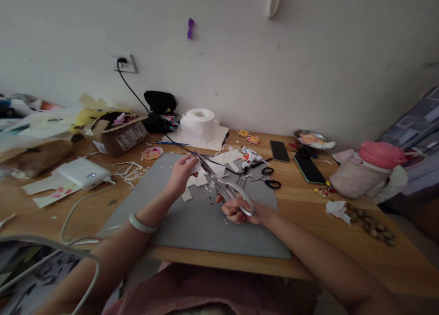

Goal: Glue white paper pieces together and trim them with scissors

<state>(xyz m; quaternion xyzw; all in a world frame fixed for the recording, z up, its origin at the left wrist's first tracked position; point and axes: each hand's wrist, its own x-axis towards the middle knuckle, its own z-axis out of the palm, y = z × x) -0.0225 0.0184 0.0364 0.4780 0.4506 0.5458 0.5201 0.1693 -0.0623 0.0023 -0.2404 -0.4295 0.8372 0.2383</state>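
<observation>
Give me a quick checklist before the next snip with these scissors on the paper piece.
1. Right hand grips the silver scissors by the handles: ok.
2. Left hand holds the white paper piece: ok.
3. Blades meet the paper: ok.
4. Left fingers clear of the blades: cannot tell.
5. Work is over the grey cutting mat: ok.
6. Glue gun cord clear of the blades: cannot tell.

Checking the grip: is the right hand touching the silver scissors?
Touching. The head view shows the right hand closed around the handles of the silver scissors.
</observation>
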